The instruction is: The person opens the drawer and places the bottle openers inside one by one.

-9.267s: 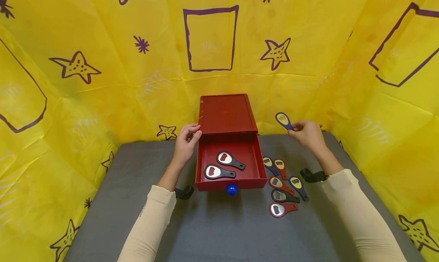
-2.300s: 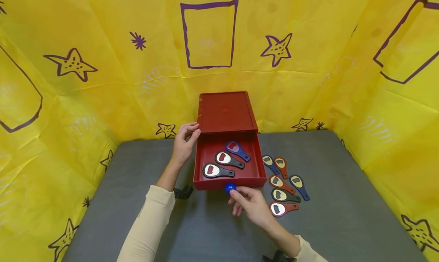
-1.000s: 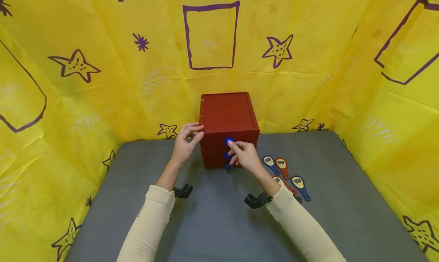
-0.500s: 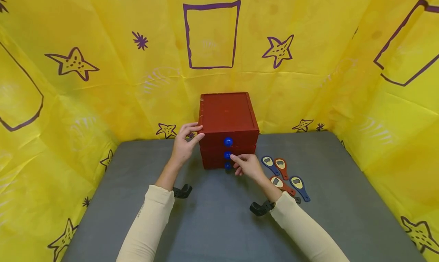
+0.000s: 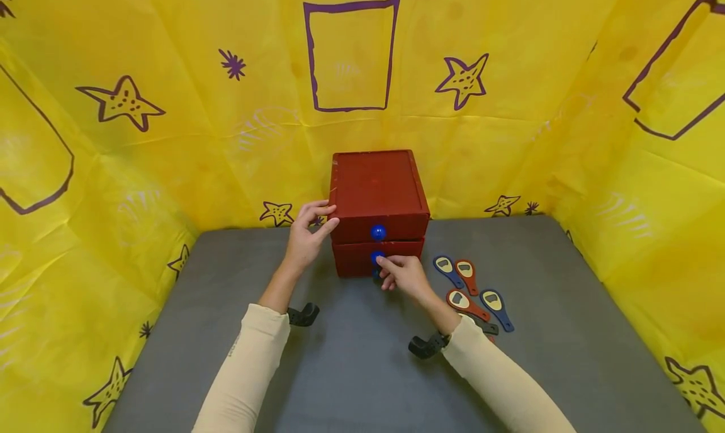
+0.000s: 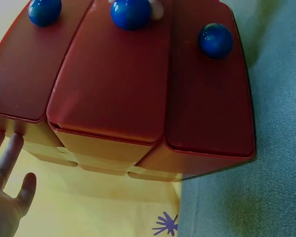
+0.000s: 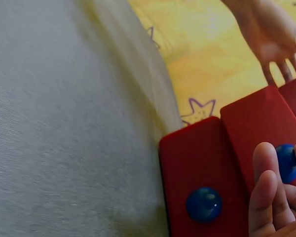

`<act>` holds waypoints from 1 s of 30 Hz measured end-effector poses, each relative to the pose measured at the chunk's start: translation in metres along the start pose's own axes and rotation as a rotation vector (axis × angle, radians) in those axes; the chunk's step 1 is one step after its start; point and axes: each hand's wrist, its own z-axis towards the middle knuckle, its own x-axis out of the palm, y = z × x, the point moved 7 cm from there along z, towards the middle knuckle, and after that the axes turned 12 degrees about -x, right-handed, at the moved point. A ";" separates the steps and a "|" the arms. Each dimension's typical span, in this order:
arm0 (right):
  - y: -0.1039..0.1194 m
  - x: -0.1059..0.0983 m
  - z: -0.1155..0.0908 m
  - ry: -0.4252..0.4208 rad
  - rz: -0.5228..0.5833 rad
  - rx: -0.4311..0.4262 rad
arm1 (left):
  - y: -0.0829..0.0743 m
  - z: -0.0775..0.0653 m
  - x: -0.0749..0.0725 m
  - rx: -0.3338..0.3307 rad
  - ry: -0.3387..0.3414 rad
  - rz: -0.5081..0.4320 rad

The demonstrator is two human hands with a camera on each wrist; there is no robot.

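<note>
A red three-drawer chest (image 5: 376, 187) stands at the back of the grey table (image 5: 351, 370); each drawer has a blue knob. My right hand (image 5: 382, 262) pinches the middle drawer's knob (image 5: 376, 256), also seen between my fingers (image 7: 266, 177) as the knob (image 7: 287, 163). In the left wrist view the middle drawer (image 6: 113, 79) stands slightly proud of the other two. The top knob (image 5: 377, 232) is free, and the bottom knob (image 7: 203, 204) lies just under my right hand. My left hand (image 5: 321, 216) rests with straight fingers (image 6: 7, 163) against the chest's upper left corner.
Several bottle openers lie on the table right of the chest: a blue one (image 5: 444, 266), a red one (image 5: 466, 270), another red (image 5: 461, 301), another blue (image 5: 494, 302) and a black one (image 5: 483, 325). Yellow patterned cloth (image 5: 170, 137) walls in the table on three sides.
The right hand pushed the top drawer closed with openers inside, then dropped from the top knob to the middle knob and took hold of it. The left hand stayed on the chest.
</note>
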 end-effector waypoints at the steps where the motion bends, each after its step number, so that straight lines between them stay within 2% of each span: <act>1: 0.000 0.000 -0.004 0.013 -0.005 -0.004 | 0.000 -0.001 0.000 0.003 -0.001 -0.003; 7: 0.005 0.005 -0.040 0.079 -0.033 -0.009 | -0.001 -0.003 -0.002 0.010 -0.005 -0.015; 13: 0.013 0.008 -0.082 0.105 -0.038 -0.027 | -0.001 -0.001 0.000 0.003 0.006 -0.020; 18: 0.021 0.010 -0.108 0.120 -0.024 -0.028 | -0.003 0.001 0.000 0.023 0.001 -0.024; 23: 0.019 0.010 -0.122 0.107 -0.019 0.009 | -0.004 0.001 0.000 0.034 0.000 -0.024; 30: 0.010 0.016 -0.128 0.125 0.020 0.004 | -0.005 -0.001 -0.001 0.054 -0.012 -0.035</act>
